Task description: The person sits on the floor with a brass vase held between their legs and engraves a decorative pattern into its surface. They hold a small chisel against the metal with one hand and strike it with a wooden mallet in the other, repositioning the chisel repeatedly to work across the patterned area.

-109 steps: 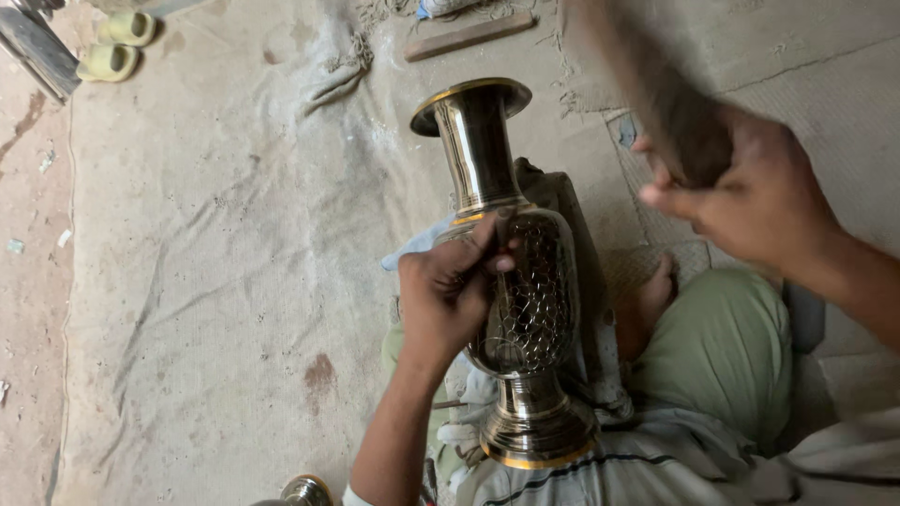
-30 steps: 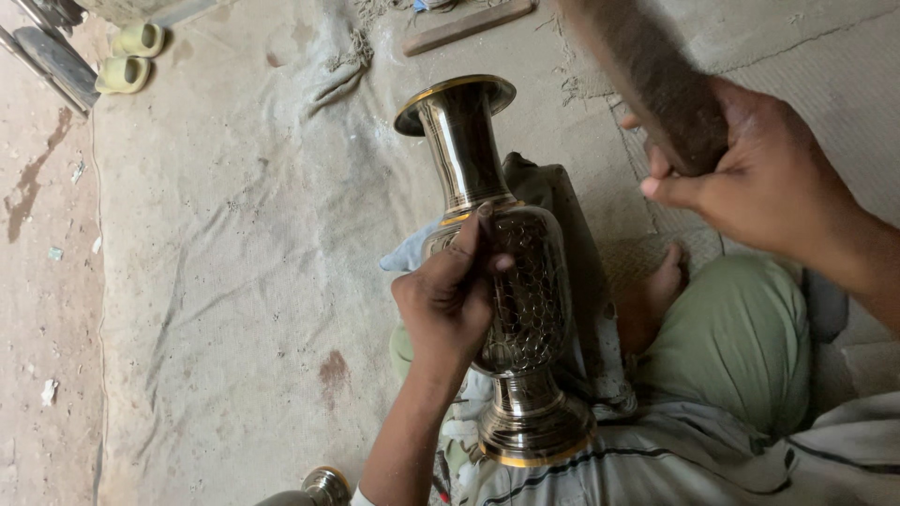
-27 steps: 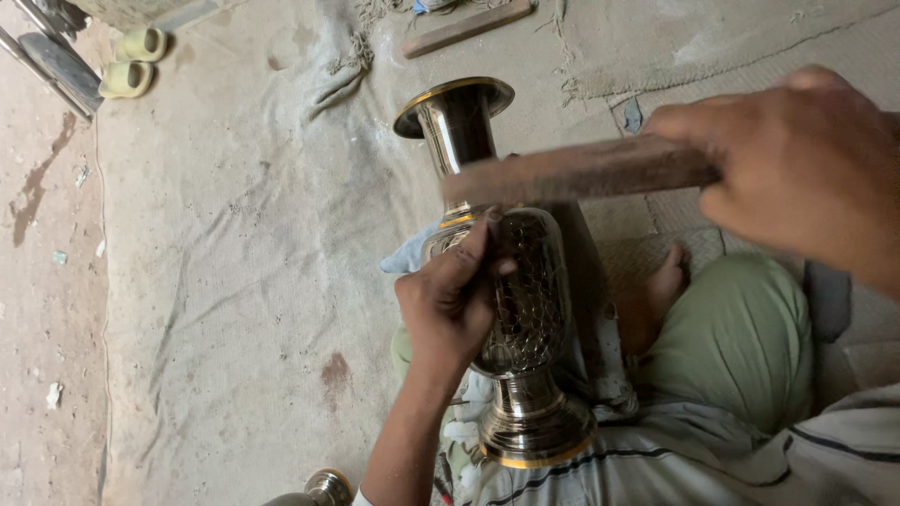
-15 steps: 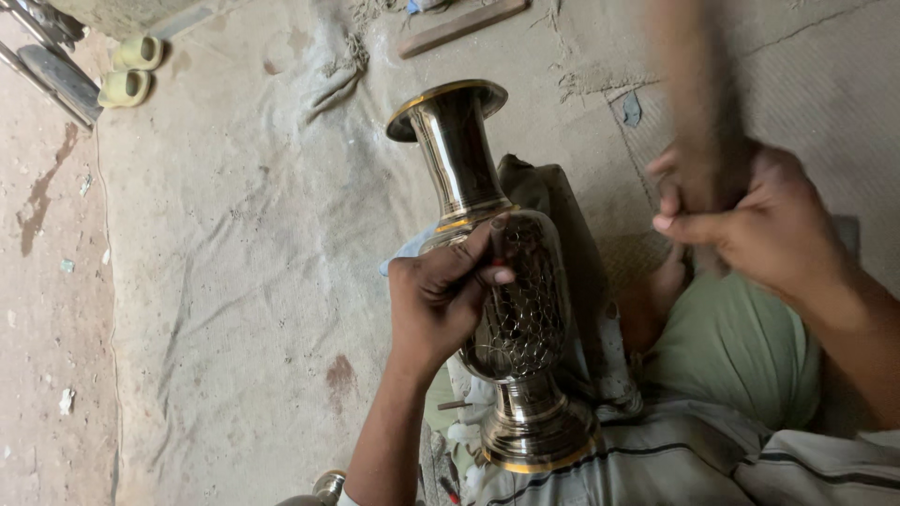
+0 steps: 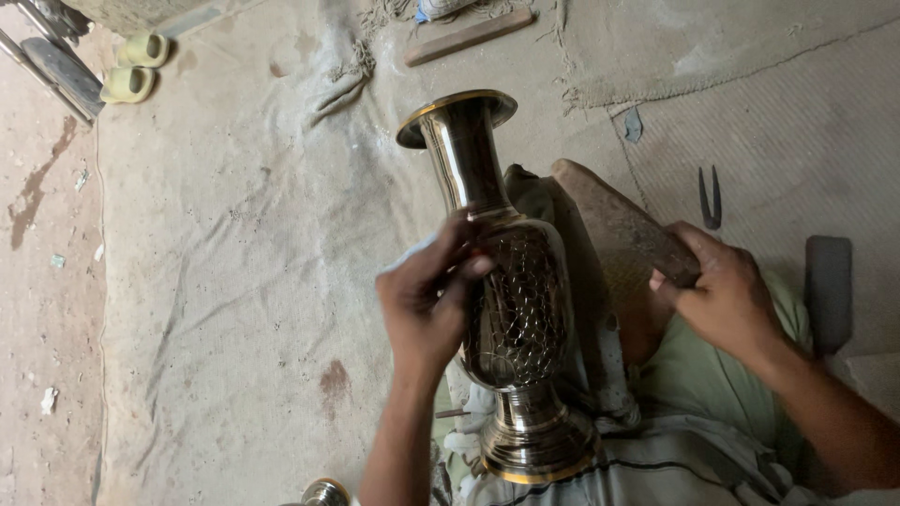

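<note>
A tall metal vase [image 5: 511,309] with a flared rim and an engraved belly lies tilted across my lap, mouth pointing away. My left hand [image 5: 427,300] presses against the vase's shoulder, fingers pinched together as if around a small tool that I cannot make out. My right hand [image 5: 727,295] grips the end of a thick wooden mallet [image 5: 619,225], which now lies lowered to the right of the vase. A cloth pads the vase underneath.
A worn canvas sheet [image 5: 234,281] covers the floor. Yellow slippers [image 5: 131,66] lie far left, a wooden bar [image 5: 469,36] at the top, small metal tweezers [image 5: 710,197] and a dark block [image 5: 830,290] to the right. Another metal piece [image 5: 323,492] shows at the bottom.
The mallet was raised, swung across the vase's neck, lifted again, and now rests low beside the vase. My left hand has stayed on the vase's shoulder.
</note>
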A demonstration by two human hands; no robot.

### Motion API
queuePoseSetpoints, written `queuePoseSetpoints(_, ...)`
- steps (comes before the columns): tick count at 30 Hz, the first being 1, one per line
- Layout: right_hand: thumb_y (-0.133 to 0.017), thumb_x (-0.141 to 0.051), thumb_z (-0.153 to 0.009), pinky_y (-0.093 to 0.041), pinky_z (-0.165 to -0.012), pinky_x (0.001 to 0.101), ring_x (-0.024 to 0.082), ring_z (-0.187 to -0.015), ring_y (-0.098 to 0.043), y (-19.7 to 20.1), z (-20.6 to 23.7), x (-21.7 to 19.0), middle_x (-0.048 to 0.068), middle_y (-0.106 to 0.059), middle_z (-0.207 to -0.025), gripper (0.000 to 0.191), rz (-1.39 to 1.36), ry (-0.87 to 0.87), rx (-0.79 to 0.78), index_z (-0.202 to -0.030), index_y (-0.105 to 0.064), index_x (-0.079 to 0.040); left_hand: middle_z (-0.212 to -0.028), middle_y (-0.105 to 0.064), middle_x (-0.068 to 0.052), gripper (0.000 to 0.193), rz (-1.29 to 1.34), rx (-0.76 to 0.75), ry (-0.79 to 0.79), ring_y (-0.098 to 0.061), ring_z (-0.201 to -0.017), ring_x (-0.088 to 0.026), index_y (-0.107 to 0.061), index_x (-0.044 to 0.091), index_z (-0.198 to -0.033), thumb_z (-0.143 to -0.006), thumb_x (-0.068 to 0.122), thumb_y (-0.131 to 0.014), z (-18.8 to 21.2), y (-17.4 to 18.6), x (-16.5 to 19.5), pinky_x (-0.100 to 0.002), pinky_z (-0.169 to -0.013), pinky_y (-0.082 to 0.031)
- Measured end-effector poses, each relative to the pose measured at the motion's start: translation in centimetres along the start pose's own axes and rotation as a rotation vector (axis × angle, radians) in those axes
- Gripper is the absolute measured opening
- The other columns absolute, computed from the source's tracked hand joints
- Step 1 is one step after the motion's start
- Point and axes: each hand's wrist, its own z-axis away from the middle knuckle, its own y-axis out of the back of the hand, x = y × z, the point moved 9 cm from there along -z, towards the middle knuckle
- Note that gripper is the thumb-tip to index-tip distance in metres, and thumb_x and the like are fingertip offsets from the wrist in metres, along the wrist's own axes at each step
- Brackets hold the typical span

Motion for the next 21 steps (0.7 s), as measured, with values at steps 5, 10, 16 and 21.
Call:
queuePoseSetpoints(5,-0.068,0.000,-0.085,-0.054,-0.049,0.0378,0.022,-0.051,-0.060,1.2,-4.8,-4.6,0.003,-0.070,-0.104,0.061,0.437,0.132,-0.121,-0.144,-0.057,-0.017,-0.117,-0.078,-0.012,0.054,0.075,0.369,-0.042,-0.076,-0.100,-0.012,-0.064,0.004,-0.138,-0.088,-0.016,-0.074,3.0,0.7,-1.9,-0.028,-0.094,-0.061)
queuePoseSetpoints(10,-0.075,-0.008,-0.080,-0.054,-0.079,0.0396,0.015,-0.067,-0.066,6.1,-8.5,-17.4,0.001,-0.071,-0.077,0.051,0.468,0.579,-0.032,-0.128,-0.066,-0.023,-0.106,-0.080,-0.009,0.057,0.000,0.455,-0.121,-0.075,-0.096,-0.010,-0.063,0.003,-0.140,-0.087,-0.018,-0.072,3.5,0.7,-1.7,-0.025,-0.093,-0.061)
queuePoseSetpoints(16,-0.074,-0.015,-0.084,-0.054,-0.074,0.0389,0.016,-0.067,-0.068,6.6,-8.5,-23.0,0.002,-0.071,-0.080,0.040,0.844,0.522,-0.155,-0.122,-0.069,-0.029,-0.105,-0.079,-0.010,0.053,-0.036,0.423,-0.201,-0.076,-0.094,-0.011,-0.064,0.001,-0.138,-0.089,-0.020,-0.065,3.3,0.1,-0.5,-0.026,-0.091,-0.062)
queuePoseSetpoints(21,-0.077,-0.010,-0.075,-0.049,-0.087,0.0502,0.021,-0.058,-0.063,7.0,-7.1,-21.0,0.002,-0.070,-0.074,0.045,0.781,0.619,-0.037,-0.119,-0.073,-0.022,-0.088,-0.078,-0.008,0.043,-0.120,0.283,-0.121,-0.074,-0.081,-0.009,-0.072,0.005,-0.129,-0.090,-0.014,-0.070,1.8,0.2,-0.1,-0.024,-0.077,-0.060)
